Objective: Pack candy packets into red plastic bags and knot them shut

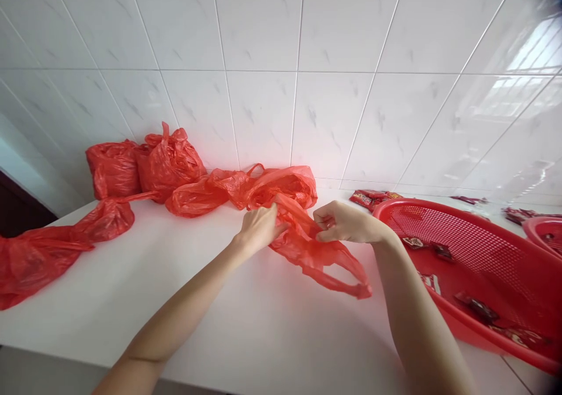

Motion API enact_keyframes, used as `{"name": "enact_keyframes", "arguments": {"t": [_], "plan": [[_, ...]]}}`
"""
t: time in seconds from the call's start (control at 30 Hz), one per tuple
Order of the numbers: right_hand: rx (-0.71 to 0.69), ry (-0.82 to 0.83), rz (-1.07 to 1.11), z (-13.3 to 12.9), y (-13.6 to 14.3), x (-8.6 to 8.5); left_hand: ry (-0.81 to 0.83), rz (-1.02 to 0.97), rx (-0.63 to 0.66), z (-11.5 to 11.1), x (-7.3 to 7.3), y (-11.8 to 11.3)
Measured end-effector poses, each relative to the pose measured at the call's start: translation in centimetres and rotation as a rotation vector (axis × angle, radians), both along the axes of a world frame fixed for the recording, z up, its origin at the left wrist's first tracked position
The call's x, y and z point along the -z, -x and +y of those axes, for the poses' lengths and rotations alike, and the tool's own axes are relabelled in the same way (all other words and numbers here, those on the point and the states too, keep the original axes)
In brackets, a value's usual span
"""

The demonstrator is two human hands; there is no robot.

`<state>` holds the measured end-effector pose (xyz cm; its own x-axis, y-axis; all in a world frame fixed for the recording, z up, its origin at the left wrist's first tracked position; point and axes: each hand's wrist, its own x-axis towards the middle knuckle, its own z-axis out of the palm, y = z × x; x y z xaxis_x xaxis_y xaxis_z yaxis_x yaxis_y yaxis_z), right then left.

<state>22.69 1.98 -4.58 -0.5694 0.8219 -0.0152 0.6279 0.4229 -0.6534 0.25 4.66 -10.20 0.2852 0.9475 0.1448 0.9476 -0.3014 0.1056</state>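
Note:
A thin red plastic bag [302, 240] lies stretched out at the middle of the white table, its looped handles trailing toward the lower right. My left hand [260, 225] is closed on the bag's upper left part, thumb bent over the plastic. At the bag's right edge my right hand [345, 220] has its fingers curled in and pinches the plastic. Just behind both hands, a crumpled heap of red bags [285, 185] rests against the wall. Whether anything lies inside the held bag cannot be made out.
Two filled, tied red bags [169, 158] stand at the back left. More red bags [39, 260] lie along the left edge. A red perforated basket [487, 254] on the right holds several small wrapped packets [478, 308]. Other packets [373, 198] lie behind it by the tiled wall [263, 108].

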Motion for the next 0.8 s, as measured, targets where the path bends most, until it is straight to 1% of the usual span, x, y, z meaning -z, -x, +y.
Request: {"name": "enact_keyframes", "arguments": {"t": [0.07,0.1,0.2,0.3,0.43,0.53,0.63,0.7,0.8], "plan": [[-0.051,0.017,0.038,-0.1,-0.3,-0.1,-0.014,0.037,-0.054,0.6,0.3,0.6],[-0.055,0.005,0.042,0.0,-0.5,-0.1,-0.024,0.048,-0.074,0.8,0.3,1.0],[0.018,-0.11,-0.047,0.3,-1.0,0.4,-0.045,0.067,-0.11,1.1,0.3,1.8],[0.117,-0.188,-0.214,0.8,-0.8,1.2,-0.003,0.012,-0.089,1.0,0.1,2.2],[0.327,-0.149,-0.503,1.1,1.4,2.5,0.042,-0.071,-0.056,0.7,0.3,1.7],[0.449,-0.142,-0.633,1.5,3.5,3.9,0.078,-0.049,-0.041,0.5,0.9,1.2],[0.486,-0.106,-0.723,2.1,4.5,5.6,0.123,-0.018,-0.015,0.7,1.2,1.2],[0.48,-0.062,-0.782,2.5,4.5,6.4,0.143,-0.021,-0.032,1.1,0.9,1.9],[0.438,0.02,-0.836,2.8,3.9,6.5,0.167,-0.043,-0.083,2.1,-0.1,3.6]]}}
